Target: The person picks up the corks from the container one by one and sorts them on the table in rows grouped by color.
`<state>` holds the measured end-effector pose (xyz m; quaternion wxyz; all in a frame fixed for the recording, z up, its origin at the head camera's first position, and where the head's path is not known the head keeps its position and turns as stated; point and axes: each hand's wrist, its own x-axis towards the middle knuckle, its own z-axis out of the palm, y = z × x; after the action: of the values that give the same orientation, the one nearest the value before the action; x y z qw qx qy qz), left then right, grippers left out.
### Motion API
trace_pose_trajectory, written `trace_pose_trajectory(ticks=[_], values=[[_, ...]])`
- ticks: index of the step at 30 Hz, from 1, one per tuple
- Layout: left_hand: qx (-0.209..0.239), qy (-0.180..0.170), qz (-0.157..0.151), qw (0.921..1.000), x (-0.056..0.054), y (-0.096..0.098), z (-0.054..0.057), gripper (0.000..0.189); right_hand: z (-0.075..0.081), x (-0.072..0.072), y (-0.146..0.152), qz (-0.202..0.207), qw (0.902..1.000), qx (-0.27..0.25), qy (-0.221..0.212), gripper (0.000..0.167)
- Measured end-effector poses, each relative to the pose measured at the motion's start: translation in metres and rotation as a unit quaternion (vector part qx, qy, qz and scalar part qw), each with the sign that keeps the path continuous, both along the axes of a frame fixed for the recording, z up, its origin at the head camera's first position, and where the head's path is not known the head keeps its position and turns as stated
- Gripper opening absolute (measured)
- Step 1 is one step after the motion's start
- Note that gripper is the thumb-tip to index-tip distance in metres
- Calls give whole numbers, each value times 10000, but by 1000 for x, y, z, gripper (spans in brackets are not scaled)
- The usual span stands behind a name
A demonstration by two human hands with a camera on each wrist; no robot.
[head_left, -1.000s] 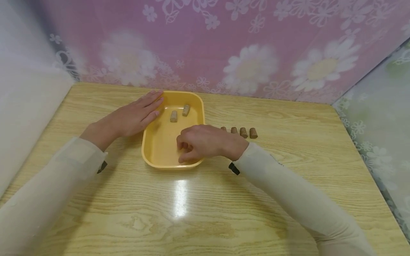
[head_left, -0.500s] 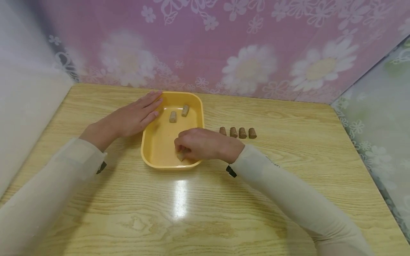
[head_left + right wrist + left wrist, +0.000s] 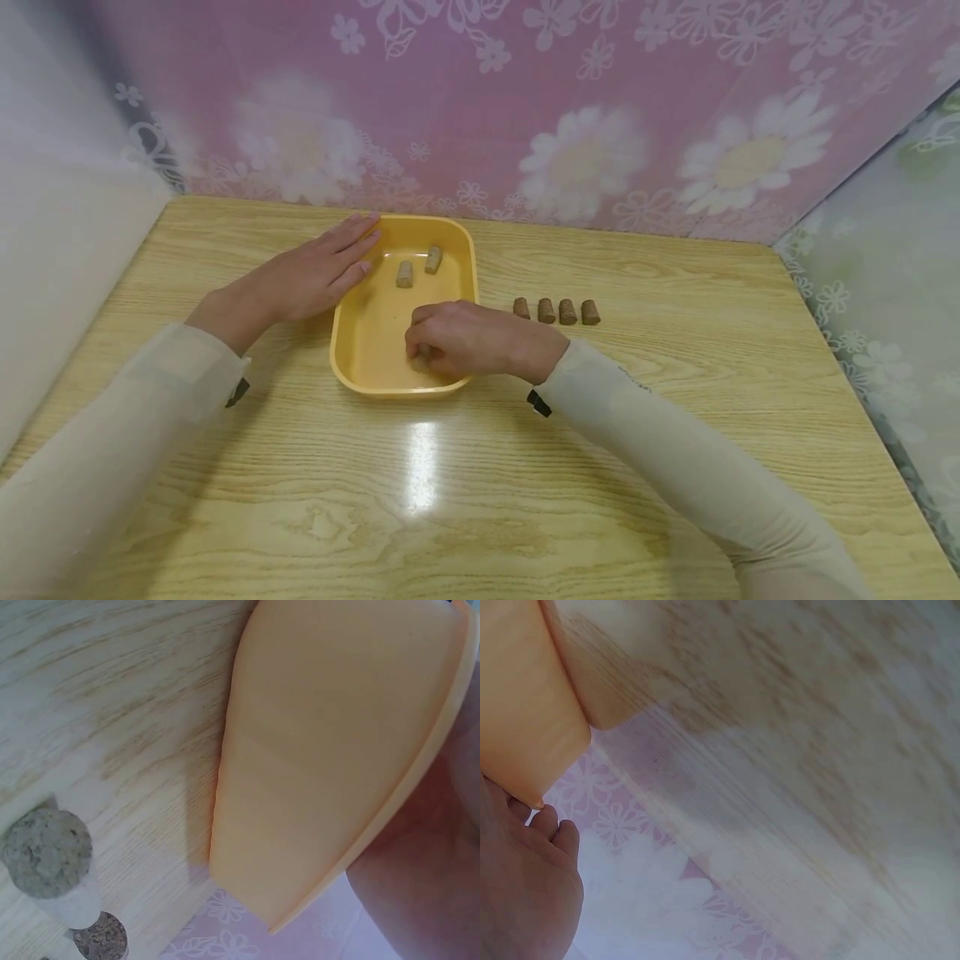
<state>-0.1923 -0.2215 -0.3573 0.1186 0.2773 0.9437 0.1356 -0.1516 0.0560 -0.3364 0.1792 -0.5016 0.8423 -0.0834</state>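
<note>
In the head view a yellow tray (image 3: pixel 360 354) stands on the table. My left hand (image 3: pixel 318 271) rests on its left rim with the fingers straight. Over the tray's near right part, my right hand (image 3: pixel 480 337) pinches a pale cork (image 3: pixel 422 361) with curled fingers, which hide most of it. Further back inside the tray lie two pale corks, one cork (image 3: pixel 404 274) left of the other cork (image 3: pixel 433 259). The right wrist view shows the tray's outer wall (image 3: pixel 330 750), with the hand reaching over the rim.
Right of the tray, several darker brown corks (image 3: pixel 567 312) stand in a row on the wooden table (image 3: pixel 525 483). Behind the table hangs a pink flowered cloth (image 3: pixel 465 117). A white sheet (image 3: pixel 67 217) bounds the left side and a pale flowered one (image 3: pixel 892 292) the right.
My right hand has shifted slightly left inside the tray, its fingers closing in around a cork near the tray's front. The left hand and the other corks have stayed put.
</note>
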Motion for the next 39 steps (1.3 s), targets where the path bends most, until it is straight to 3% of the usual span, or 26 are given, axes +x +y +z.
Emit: trace_pose_trajectory(ticks=[12, 21, 30, 39], values=[[24, 18, -7, 10000, 0, 1, -1, 66, 2, 1, 2, -376, 9991, 99, 171, 21], [11, 9, -25, 10000, 0, 1, 1, 65, 9, -2, 8, -498, 9978, -302, 321, 30], [65, 21, -37, 10000, 1, 1, 1, 66, 13, -3, 13, -501, 9964, -664, 147, 28], [56, 28, -39, 10000, 1, 2, 1, 65, 13, -3, 17, -791, 9936, -799, 128, 38]])
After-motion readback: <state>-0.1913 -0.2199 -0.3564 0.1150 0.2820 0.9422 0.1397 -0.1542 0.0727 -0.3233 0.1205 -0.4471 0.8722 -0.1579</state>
